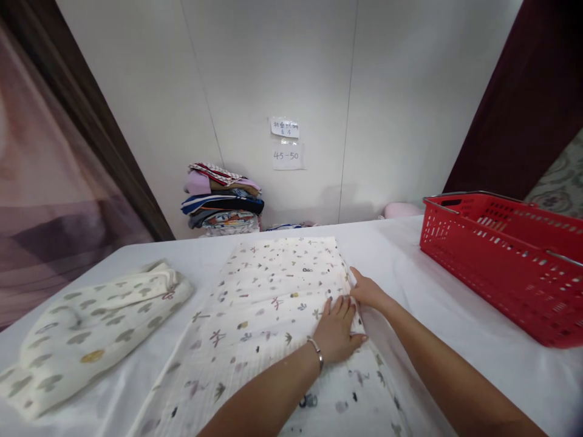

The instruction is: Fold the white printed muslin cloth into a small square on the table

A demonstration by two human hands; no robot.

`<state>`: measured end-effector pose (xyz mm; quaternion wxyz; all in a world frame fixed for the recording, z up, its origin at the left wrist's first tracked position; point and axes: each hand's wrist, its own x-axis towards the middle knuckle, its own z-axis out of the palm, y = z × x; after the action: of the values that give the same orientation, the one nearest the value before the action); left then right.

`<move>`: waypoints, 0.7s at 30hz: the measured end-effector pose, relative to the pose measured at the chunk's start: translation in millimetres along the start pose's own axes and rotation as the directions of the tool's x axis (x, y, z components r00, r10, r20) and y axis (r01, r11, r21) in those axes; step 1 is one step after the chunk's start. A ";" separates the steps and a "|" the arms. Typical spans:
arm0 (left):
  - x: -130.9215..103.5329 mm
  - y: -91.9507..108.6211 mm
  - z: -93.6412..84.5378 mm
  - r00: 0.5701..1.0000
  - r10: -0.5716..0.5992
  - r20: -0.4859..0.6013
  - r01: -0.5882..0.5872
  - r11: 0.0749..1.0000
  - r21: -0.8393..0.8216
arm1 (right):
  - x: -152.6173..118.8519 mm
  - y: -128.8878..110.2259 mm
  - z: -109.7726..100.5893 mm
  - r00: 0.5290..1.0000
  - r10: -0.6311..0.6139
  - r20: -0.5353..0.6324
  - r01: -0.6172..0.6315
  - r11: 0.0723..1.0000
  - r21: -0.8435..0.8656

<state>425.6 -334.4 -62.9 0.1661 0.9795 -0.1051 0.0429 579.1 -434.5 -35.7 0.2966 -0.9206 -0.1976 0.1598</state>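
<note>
Where L hand (336, 335) rests, cloth's (266, 312) beneath, R hand (368, 292) @ edge.

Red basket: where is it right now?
In the head view, the red basket stands on the white-covered table at the right, cut off by the picture's edge. It is right of the right hand and the printed cloth it touches.

Dark curtains (505, 103) flank a pale wall (273, 60) behind a white-covered table (405, 267).

A flat white printed cloth (273, 312) lies between a rumpled cream cloth (107, 321), left, and a red plastic basket (496, 282), right, on a white-draped table (392, 261).
</note>
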 end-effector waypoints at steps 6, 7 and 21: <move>-3.4 2.1 -11.6 1.000 0.006 0.013 -0.006 1.000 -0.018 | 46.4 -11.0 -18.9 0.989 -0.017 -0.149 0.002 0.995 -0.101; -3.7 2.2 -12.2 1.000 0.002 0.015 -0.002 1.000 -0.017 | 54.9 -12.2 -19.0 0.987 -0.017 -0.157 -0.001 0.994 -0.112; -4.7 2.6 -13.9 1.000 0.001 0.005 -0.001 0.999 -0.043 | 110.1 -23.0 -3.1 0.996 0.056 -0.069 -0.072 0.963 -0.258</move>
<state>419.7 -331.3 -49.5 0.1867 0.9758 -0.1069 0.0382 670.1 -368.3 -38.7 0.1737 -0.9619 -0.1781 0.1138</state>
